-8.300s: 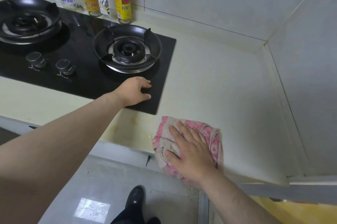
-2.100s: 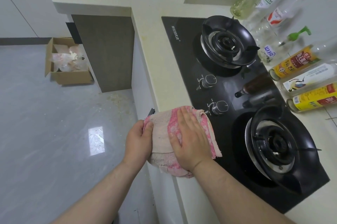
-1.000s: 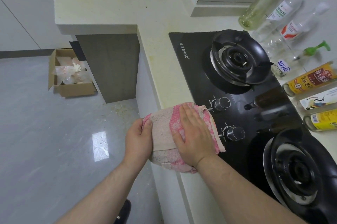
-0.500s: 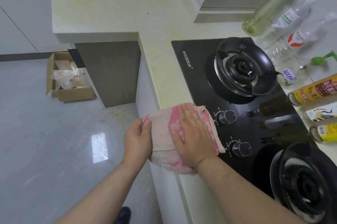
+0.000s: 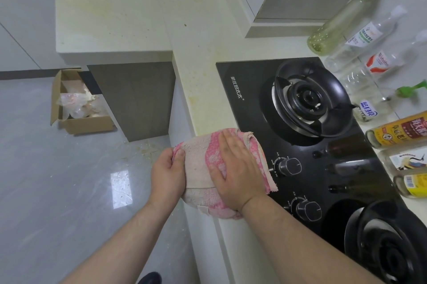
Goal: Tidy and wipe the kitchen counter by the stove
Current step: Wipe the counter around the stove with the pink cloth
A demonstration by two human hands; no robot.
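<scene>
A pink and beige cloth [image 5: 201, 163] lies on the front strip of the cream counter [image 5: 198, 71], left of the black glass stove [image 5: 249, 98]. My right hand [image 5: 235, 168] presses flat on top of the cloth, fingers straight. My left hand [image 5: 167, 175] grips the cloth's overhanging left edge at the counter's front edge, fingers curled round it. The counter beyond the cloth shows yellowish stains and specks.
Two stove knobs [image 5: 290, 166] sit just right of the cloth, between two burners [image 5: 307, 98]. Several bottles [image 5: 399, 131] line the wall on the right. A cardboard box [image 5: 78, 103] with rubbish stands on the grey floor, crumbs nearby.
Both hands have slid the cloth along the counter's front strip, past the lower knob and up beside the upper one. Earlier the cloth was on the counter to the stove's right.
</scene>
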